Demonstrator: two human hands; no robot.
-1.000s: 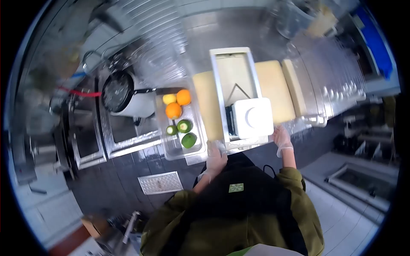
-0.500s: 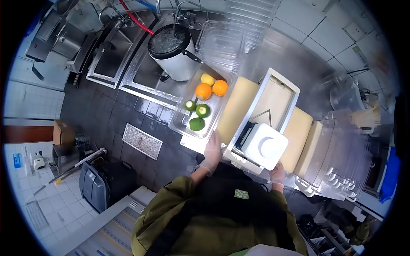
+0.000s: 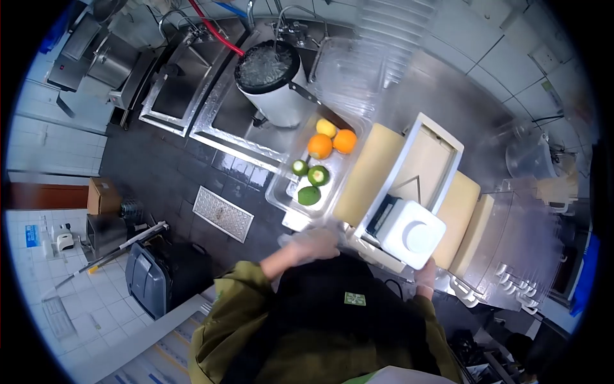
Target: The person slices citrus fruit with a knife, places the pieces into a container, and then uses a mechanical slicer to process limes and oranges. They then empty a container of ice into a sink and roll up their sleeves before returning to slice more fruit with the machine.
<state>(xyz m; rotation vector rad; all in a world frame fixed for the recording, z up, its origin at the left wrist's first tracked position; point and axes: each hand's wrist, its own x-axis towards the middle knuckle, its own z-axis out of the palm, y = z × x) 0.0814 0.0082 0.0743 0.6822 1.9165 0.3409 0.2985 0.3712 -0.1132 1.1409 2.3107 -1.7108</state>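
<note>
Gloved left hand [image 3: 308, 244], blurred, hovers left of the white square plastic box [image 3: 412, 233]; right hand [image 3: 425, 276] touches its near corner, and neither hand's grip is readable. Farther left of the box, the clear plastic tray [image 3: 279, 192] holds whole oranges [image 3: 320, 146] and already-cut green fruits [image 3: 318, 175].

A dark, glossy tiled floor [image 3: 185, 173] is running alongside a stainless steel double sink unit [image 3: 173, 86], with a perforated metal floor grate [image 3: 219, 214] lying in it. White square wall tiles [image 3: 489, 54] are reflecting bright light. What seems to be a grey plastic bin [image 3: 150, 281] is standing near a brown cardboard box [image 3: 102, 196].
</note>
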